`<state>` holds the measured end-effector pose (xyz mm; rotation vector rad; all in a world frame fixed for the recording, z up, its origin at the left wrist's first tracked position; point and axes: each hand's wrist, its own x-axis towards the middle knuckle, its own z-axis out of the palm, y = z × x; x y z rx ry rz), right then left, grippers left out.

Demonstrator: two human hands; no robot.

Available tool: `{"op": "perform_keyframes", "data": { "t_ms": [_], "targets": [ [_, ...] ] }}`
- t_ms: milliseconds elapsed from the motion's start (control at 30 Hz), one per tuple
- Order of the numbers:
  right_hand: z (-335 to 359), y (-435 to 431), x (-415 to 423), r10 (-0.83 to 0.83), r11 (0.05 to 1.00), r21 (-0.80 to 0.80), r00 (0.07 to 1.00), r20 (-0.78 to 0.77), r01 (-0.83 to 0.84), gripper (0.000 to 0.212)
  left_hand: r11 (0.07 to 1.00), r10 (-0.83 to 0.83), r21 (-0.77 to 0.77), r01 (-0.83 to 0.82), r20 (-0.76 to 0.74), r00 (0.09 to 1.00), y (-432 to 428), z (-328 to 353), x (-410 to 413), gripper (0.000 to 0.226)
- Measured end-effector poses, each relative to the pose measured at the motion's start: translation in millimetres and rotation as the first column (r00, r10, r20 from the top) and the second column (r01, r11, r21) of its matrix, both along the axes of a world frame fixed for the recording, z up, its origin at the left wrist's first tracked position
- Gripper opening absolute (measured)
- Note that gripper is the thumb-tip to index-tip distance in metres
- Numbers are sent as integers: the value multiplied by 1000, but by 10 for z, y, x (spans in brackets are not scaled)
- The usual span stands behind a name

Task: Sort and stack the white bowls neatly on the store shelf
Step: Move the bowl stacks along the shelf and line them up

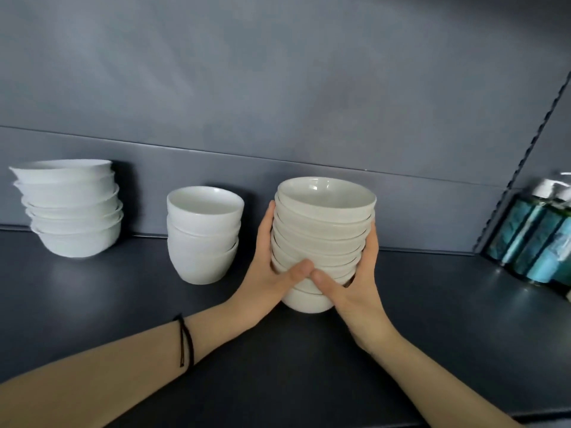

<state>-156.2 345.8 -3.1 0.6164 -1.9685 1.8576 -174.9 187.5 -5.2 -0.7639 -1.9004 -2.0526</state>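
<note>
Tall bowl stack (321,230) stands on shelf (123,304). Left hand (272,270) at its 9 o'clock, right hand (355,273) at 3. Fingers (266,223) curled round its sides, thumbs meeting in front (shorter stack (202,239) toward 9).

Your bowls (323,230) look like smooth, shiny white china. The shelf (123,304) under them is dark, matt metal. The cord (185,341) on your arm looks like black string.

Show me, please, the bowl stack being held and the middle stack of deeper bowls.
Held bowl stack (321,239): head view, front of nested rims.
Middle stack (204,215): head view, wall of the top bowl.
</note>
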Motion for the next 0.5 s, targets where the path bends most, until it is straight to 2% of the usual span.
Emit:
{"op": "perform_keyframes", "data": {
  "t_ms": [333,500],
  "targets": [
    [194,-331,264,54,998,-37,997,-59,-56,117,998,56,45,-54,-48,997,-265,186,339,90],
    [293,-781,522,153,986,-51,986,-63,-157,112,993,76,99,-69,-63,995,-724,291,710,90]
  ]
}}
